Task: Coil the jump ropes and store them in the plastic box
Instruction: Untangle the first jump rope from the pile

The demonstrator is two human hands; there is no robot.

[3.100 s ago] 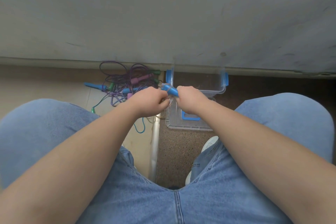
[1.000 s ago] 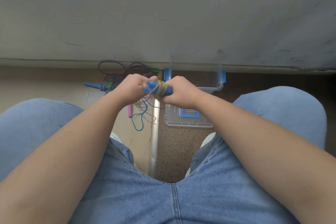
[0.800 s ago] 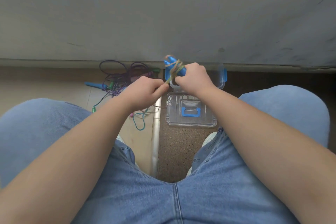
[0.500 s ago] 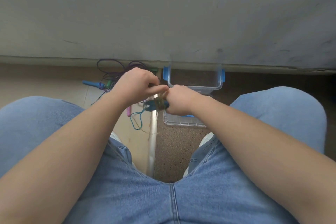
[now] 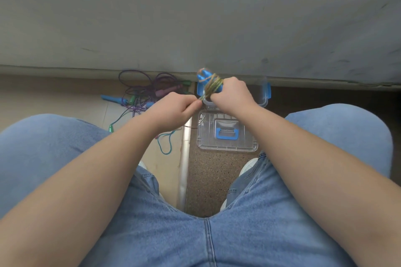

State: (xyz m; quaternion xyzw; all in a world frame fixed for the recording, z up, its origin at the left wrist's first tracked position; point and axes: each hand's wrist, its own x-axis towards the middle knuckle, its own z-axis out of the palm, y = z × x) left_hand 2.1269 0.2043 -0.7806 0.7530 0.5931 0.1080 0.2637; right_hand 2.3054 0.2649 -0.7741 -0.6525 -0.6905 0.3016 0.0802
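Observation:
My right hand grips a jump rope with blue handles, its green-brown cord wound around the handles, raised over the clear plastic box with blue latches. My left hand pinches the loose end of that cord just left of the bundle. More jump ropes, purple, blue and green, lie tangled on the floor left of the box.
The box's clear lid with a blue handle lies flat on the floor in front of the box. A metal floor strip runs between my knees. A grey wall rises right behind the box and ropes.
My right hand has lifted the bundle from low over the lid up to above the box. The left hand has dropped slightly and keeps hold of the cord's end.

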